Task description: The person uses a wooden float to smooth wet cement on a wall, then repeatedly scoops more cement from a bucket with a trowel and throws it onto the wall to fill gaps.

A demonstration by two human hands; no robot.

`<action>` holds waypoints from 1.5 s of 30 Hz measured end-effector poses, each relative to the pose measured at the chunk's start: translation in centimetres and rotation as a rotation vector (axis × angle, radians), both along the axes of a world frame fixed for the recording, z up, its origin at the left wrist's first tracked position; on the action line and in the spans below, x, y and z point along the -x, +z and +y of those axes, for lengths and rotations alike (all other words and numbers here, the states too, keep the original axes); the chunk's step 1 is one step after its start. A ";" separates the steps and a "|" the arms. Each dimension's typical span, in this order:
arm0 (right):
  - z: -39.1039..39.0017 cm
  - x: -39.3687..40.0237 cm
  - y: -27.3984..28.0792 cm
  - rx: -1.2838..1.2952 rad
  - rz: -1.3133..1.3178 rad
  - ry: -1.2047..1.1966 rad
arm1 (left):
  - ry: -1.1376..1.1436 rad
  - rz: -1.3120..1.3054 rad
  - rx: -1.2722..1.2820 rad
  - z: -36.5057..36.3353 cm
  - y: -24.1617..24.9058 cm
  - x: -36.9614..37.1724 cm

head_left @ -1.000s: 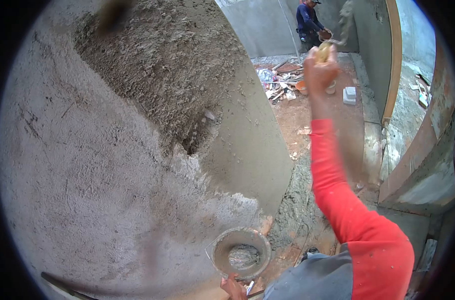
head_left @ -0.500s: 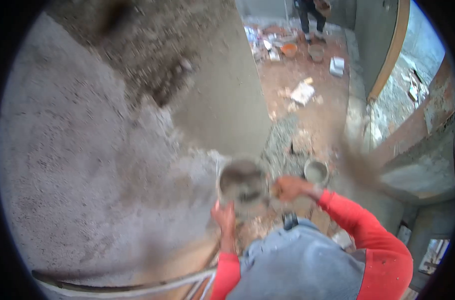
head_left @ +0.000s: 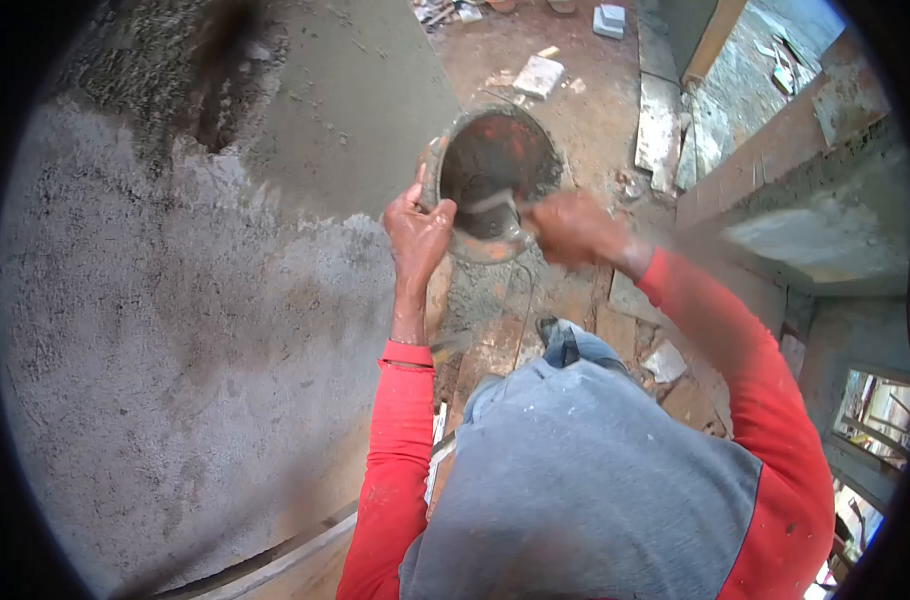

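My left hand (head_left: 418, 235) is closed on the left rim of a round, mortar-stained bucket (head_left: 503, 140). Its mouth faces me, and wet grey mortar shows low inside, with reddish patches on the inner wall. At the bucket's lower right edge my right hand (head_left: 575, 228) is wrapped around a trowel (head_left: 490, 203). The trowel's blade reaches into the bucket, while its handle is hidden by my fingers. To the left stands a wall (head_left: 205, 330), rough grey below; smooth wet plaster (head_left: 350, 110) covers its upper part beside the bucket.
Beyond the bucket, a white block (head_left: 538, 76) and rubble lie on the reddish floor. Stacked white pieces (head_left: 608, 20) sit farther back. A ledge (head_left: 805, 210) juts out on the right. A broken tile (head_left: 664, 361) is near my feet, and a wooden board (head_left: 285, 570) runs along lower left.
The bucket and both hands are now higher in the view, and the trowel blade shows inside the bucket. My view has tilted down; the person at the far end is out of frame.
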State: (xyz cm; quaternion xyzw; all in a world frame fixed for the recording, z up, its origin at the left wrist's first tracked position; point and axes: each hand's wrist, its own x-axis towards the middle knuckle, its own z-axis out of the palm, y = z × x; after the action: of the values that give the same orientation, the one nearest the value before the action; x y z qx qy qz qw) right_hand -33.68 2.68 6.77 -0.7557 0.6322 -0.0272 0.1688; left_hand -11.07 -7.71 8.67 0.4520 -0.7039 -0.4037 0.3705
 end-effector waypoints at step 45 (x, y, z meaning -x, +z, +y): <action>-14.8 8.3 30.8 1.604 -1.285 -0.626 | 1.043 0.646 -0.408 26.6 -16.5 -28.2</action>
State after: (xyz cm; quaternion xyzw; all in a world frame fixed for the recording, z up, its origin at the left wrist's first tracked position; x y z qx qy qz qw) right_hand -41.94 -12.11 37.60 -0.2944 0.3882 -0.8686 -0.0902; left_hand 17.08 18.92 -7.85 0.6518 -0.1541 -0.4121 0.6178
